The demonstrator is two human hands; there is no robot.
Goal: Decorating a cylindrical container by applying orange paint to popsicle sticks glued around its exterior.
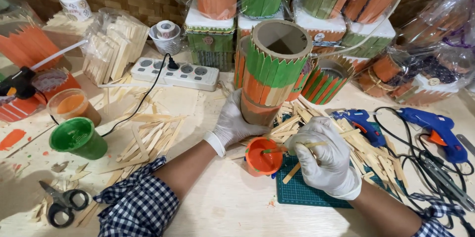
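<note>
Our left hand [232, 123] in a white glove holds the cardboard tube [271, 71] with green and orange sticks, standing up mid-table. Our right hand [324, 155] pinches a thin brush [292, 147] dipped in the little orange paint cup [261, 157] just beside the tube. Clear-wrapped stick boxes [316, 4] with small round labels line the back wall. Bare table shows near our sleeves.
</note>
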